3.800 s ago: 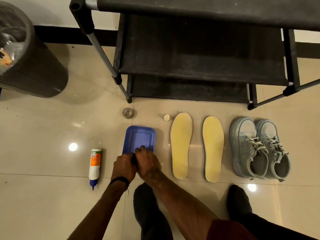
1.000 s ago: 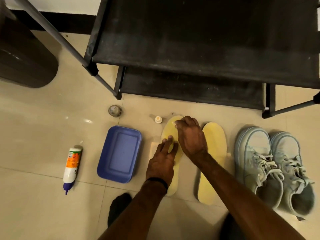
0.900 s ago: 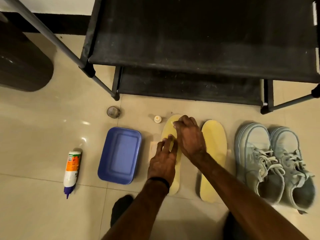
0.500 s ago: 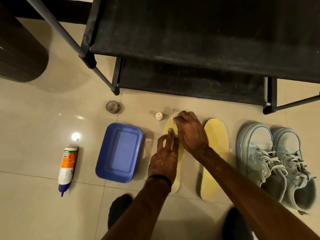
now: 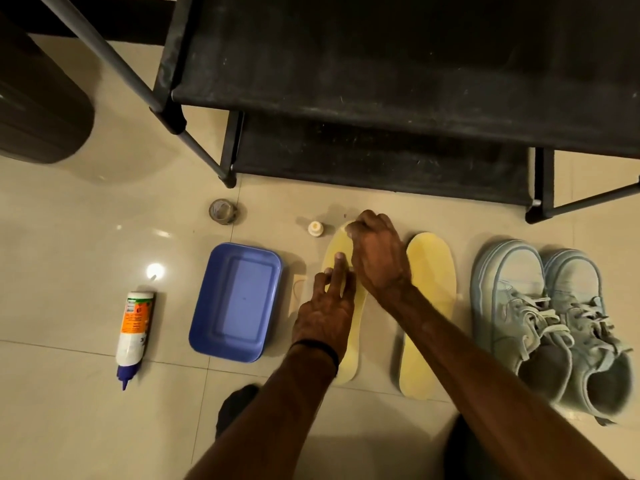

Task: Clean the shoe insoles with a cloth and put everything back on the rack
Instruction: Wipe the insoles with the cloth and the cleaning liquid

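Two yellow insoles lie side by side on the tiled floor in front of the black shoe rack (image 5: 381,81). My left hand (image 5: 325,306) presses straight fingers on the middle of the left insole (image 5: 349,355). My right hand (image 5: 377,254) is curled over that insole's toe end, pinching a small pale cloth (image 5: 347,229) of which only a bit shows at the fingertips. The right insole (image 5: 429,306) lies untouched beside my right forearm. A pair of light blue lace-up shoes (image 5: 512,306) stands to the right of it.
An empty blue plastic tray (image 5: 235,299) sits left of the insoles, and a white and orange squeeze bottle (image 5: 133,327) lies further left. A small cap (image 5: 315,228) and a tape roll (image 5: 221,211) rest near the rack's leg. A dark bin (image 5: 34,109) stands far left.
Both hands have left the blue tray and moved right onto the left insole. Over the last second the right hand stays at the toe end and the left fingers shift slightly.
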